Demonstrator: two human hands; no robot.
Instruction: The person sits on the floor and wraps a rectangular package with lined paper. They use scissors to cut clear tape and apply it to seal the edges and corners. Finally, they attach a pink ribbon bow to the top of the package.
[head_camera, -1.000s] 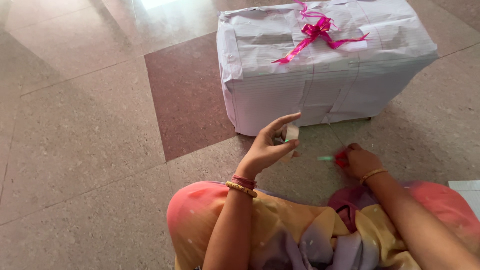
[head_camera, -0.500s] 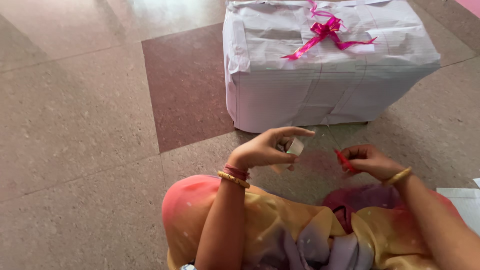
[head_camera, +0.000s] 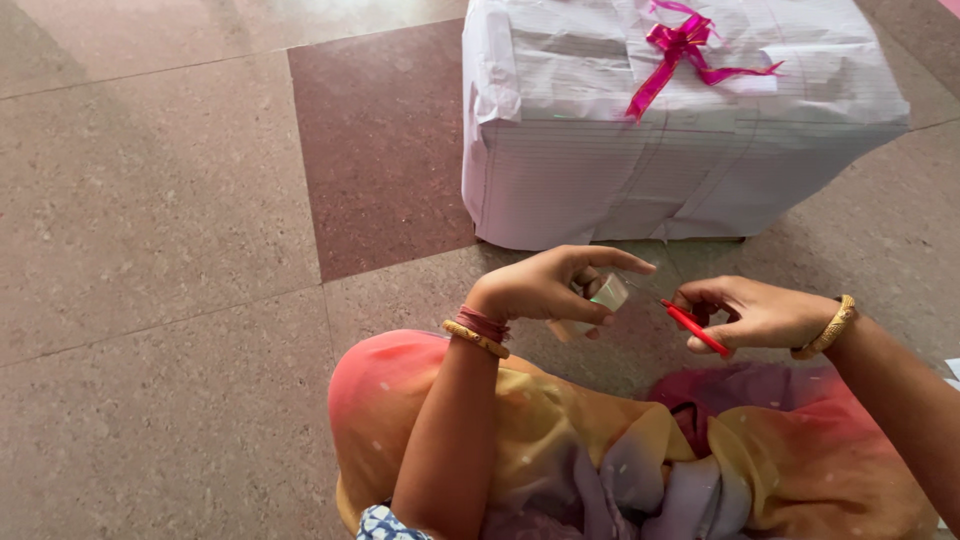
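My left hand (head_camera: 545, 290) holds a small roll of clear tape (head_camera: 605, 297) between thumb and fingers, index finger stretched out over it. My right hand (head_camera: 750, 313) grips a pair of red-handled scissors (head_camera: 692, 326), its tip pointing toward the tape roll a short way off. Both hands hover above my lap, just in front of a large box wrapped in white lined paper (head_camera: 640, 170). A pink ribbon bow (head_camera: 680, 50) sits on the box's top.
I sit on a speckled stone floor (head_camera: 150, 230) with a dark red tile (head_camera: 380, 140) left of the box. My orange, yellow and lilac garment (head_camera: 600, 450) covers my knees. A white sheet edge (head_camera: 952, 370) shows at the far right.
Both hands have lifted off the floor and drawn back toward my lap. The tape roll and the scissors have come closer together. The view has shifted slightly left.
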